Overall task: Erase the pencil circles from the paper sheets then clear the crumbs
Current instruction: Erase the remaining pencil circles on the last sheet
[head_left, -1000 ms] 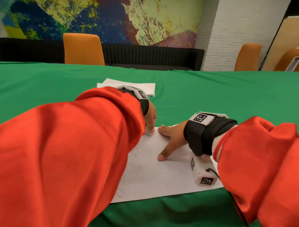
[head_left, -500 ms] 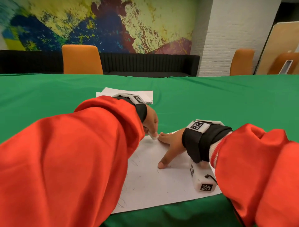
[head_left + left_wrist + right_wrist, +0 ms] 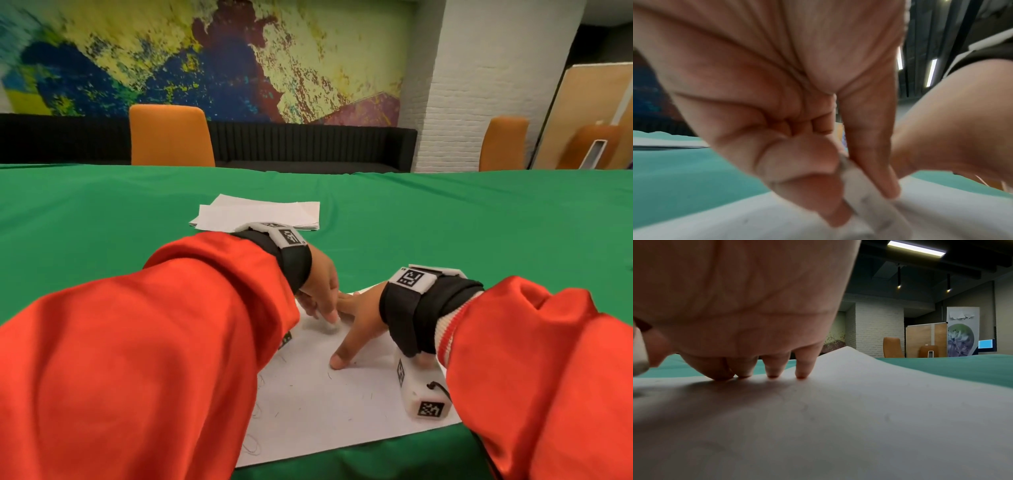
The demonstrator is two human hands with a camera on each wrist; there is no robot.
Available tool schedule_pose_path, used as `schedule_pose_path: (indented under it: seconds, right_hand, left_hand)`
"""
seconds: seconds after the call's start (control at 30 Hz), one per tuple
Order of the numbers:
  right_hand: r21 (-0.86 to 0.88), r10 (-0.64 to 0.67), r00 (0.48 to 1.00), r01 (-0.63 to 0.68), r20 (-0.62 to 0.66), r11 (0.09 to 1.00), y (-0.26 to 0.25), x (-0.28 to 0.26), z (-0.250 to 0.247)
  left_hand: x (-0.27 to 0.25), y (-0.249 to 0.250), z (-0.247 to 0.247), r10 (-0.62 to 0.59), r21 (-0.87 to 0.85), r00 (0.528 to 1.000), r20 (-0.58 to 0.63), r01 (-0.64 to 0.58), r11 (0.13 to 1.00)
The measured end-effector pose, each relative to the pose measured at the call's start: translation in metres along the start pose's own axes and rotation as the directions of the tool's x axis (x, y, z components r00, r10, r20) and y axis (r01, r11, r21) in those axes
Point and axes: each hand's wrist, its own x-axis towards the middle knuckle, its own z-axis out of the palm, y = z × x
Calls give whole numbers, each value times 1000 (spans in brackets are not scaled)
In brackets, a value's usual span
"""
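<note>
- The left hand (image 3: 322,291) is pinching a white eraser (image 3: 330,323) – its tip pressing the paper sheet (image 3: 325,411) under the fingers.
- The right hand (image 3: 359,315), just right of it, is lying spread, fingertips (image 3: 801,375) pressing the sheet flat on the green counter (image 3: 445,222).

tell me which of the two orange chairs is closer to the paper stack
The left orange chair, directly behind the paper stack. The other orange chair stands far right by the white brick pillar.
</note>
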Motion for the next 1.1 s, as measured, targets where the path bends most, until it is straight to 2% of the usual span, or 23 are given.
schedule_pose_path:
  seconds: [0.1,0.27,0.33,0.47,0.63,0.73,0.77,0.83,0.9,0.97,1.0,1.1]
  right_hand:
    - [4,10,1000,-10,6,1000,0,1,0]
    - [-33,15,999,-16,-29,999,-1,-3,0]
    - [-33,4,999,-5,-36,999,-1,-3,0]
    - [-24,-3,1000,3,-22,1000,0,-1,1]
    - [-26,-2,999,1,-34,1000,-2,-3,0]
    - [-33,-9,999,8,-42,999,-3,-6,0]
    - [-36,-12,999,11,-44,999,-3,-7,-1]
    - [-30,-14,999,13,-45,999,-3,-8,-1]
    - [-19,-13,999,12,-49,1000,-2,-8,-1]
    - [-16,-13,999,12,-48,1000,-2,-8,-1]
    - [-16,-14,999,13,-49,1000,-2,-8,-1]
    - [-15,-15,999,14,-50,1000,-3,-9,-1]
  left_hand:
    - [-1,6,5,-2,98,1000,25,-1,995]
    - [-9,6,-3,-57,244,998,-2,56,968]
    - [-8,4,-6,-65,241,998,-12,66,968]
    - [1,0,-5,-42,121,999,-5,42,992]
    - [0,-5,-3,-111,268,994,4,106,958]
    - [-3,-24,-11,-139,383,981,-132,180,906]
    - [-4,-29,-13,-151,351,978,-141,192,916]
    - [-4,-32,-13,-151,226,986,-72,163,960]
    - [-5,-30,-12,-94,47,993,-77,98,994]
    - [-5,-23,-9,-43,-27,995,-88,40,999]
    - [-2,-20,-7,-48,-17,996,-70,46,999]
    - [0,-12,-3,-84,163,996,-30,87,983]
